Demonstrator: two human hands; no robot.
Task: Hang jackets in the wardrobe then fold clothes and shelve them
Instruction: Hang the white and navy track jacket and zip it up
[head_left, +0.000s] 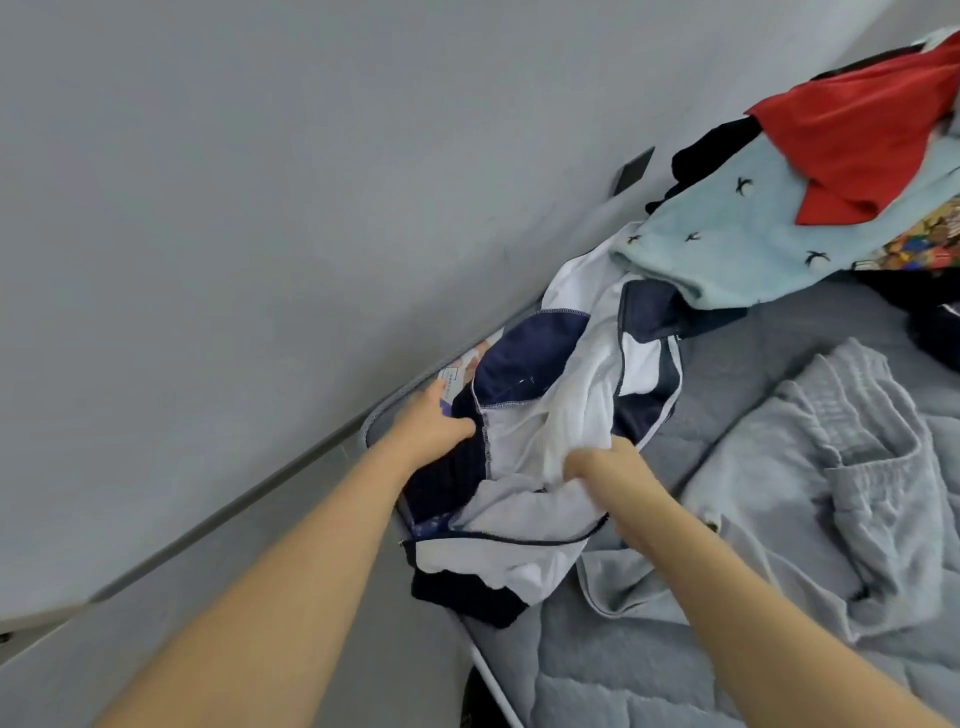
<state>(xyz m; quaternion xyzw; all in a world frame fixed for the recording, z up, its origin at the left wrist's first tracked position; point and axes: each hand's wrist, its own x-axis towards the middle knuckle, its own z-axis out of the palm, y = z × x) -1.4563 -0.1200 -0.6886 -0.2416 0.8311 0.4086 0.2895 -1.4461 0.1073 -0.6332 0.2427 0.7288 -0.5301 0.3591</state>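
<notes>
A navy and white jacket (550, 415) was seen crumpled at the centre of the frame, lying on the edge of a grey quilted bed (737, 364) against a grey wall (208, 208). The left hand (431, 421) was laid on the garment's navy part at its left side; whether cloth was gripped could not be told. The white fabric was bunched in the curled fingers of the right hand (613, 467), just right of centre. A grey garment (841, 493) was spread at the right. In the upper right, a pale blue garment with small black birds (727, 249) was piled beneath a red garment (862, 135).
</notes>
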